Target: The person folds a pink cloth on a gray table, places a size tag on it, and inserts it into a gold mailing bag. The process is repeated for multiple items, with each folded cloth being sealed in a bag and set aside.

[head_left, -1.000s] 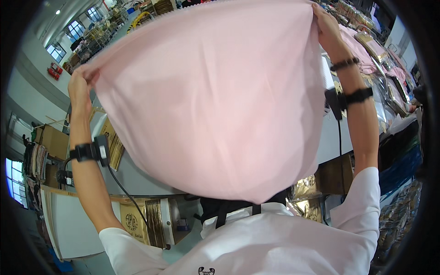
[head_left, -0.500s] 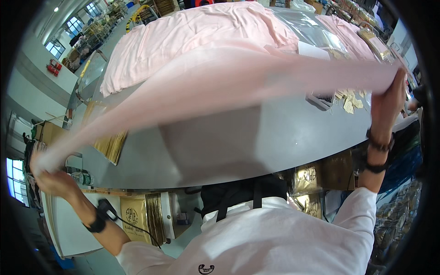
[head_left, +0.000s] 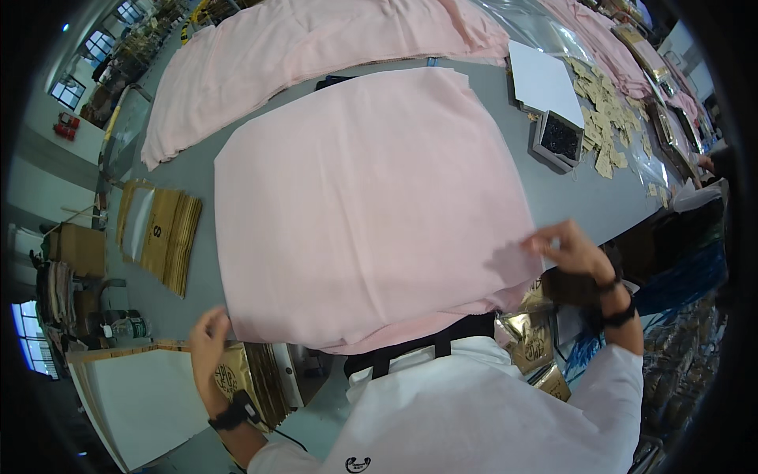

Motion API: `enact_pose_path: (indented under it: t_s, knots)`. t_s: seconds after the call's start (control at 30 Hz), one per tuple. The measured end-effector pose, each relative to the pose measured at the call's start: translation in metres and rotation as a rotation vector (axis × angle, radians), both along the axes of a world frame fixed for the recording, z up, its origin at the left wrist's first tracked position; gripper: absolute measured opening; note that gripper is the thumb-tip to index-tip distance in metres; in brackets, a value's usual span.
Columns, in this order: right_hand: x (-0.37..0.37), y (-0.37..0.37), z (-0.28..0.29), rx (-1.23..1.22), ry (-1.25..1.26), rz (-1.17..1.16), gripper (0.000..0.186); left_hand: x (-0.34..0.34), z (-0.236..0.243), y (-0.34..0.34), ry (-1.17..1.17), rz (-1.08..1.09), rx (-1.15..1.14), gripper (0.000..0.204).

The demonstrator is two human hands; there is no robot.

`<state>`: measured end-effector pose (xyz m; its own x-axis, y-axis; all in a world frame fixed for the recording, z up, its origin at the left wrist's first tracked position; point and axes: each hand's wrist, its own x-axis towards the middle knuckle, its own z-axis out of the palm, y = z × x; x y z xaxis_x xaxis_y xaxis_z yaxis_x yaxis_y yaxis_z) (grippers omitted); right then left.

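A pale pink cloth (head_left: pixel 363 205) lies spread, folded double along the lower side, on the grey table (head_left: pixel 600 213), its near side hanging at the front edge. My left hand (head_left: pixel 210 332) is just beside its lower left corner, fingers loosely bent and slightly blurred, holding nothing that I can see. At the cloth's right edge, my right hand (head_left: pixel 557 245) hovers with fingers apart, its shadow on the fabric. Beyond it lies a longer crumpled pink cloth (head_left: pixel 316 35).
Gold packets (head_left: pixel 162 233) lie at the left. A white board (head_left: pixel 545 75), a box of small black pieces (head_left: pixel 558 138) and scattered tan tags (head_left: pixel 600 118) are at the right, near another person's hand (head_left: pixel 703 162). More gold packets (head_left: pixel 253 387) sit below the table edge.
The cloth was held up and stretched between both hands, then swept down. It now lies on the table; both hands have let go and moved inward, down beside its edges.
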<state>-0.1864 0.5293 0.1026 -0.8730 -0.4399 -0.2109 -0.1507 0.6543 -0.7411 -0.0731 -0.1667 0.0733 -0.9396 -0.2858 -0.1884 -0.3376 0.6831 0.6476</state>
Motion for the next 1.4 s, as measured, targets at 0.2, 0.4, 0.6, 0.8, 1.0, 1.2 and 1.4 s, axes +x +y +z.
enact_pose_path:
  t_s: [0.2,0.4,0.6,0.8,1.0,1.2,1.4]
  knots:
    - [-0.209,-0.022,-0.053,0.012,0.273,-0.42,0.031,-0.161,-0.04,-0.016,0.312,0.093,-0.131,0.036]
    - [-0.345,-0.038,-0.091,0.023,0.267,-0.635,0.053,-0.286,-0.062,-0.015,0.29,0.308,-0.018,0.045]
    - [-0.376,-0.087,-0.088,0.131,0.336,-0.577,0.041,-0.344,-0.06,-0.009,0.184,0.198,-0.141,0.049]
    - [-0.299,-0.081,-0.013,-0.457,0.585,-0.429,0.025,-0.273,-0.018,-0.007,0.7,0.116,0.544,0.025]
    - [-0.13,-0.03,-0.021,-0.054,0.429,-0.055,0.037,-0.11,-0.048,-0.033,0.449,0.043,0.234,0.017]
    - [-0.12,-0.018,-0.025,-0.064,0.147,-0.102,0.039,-0.101,-0.059,-0.038,0.391,0.109,-0.068,0.02]
    - [-0.191,-0.025,-0.053,0.075,0.561,-0.168,0.025,-0.176,-0.061,-0.018,0.337,0.037,-0.195,0.039]
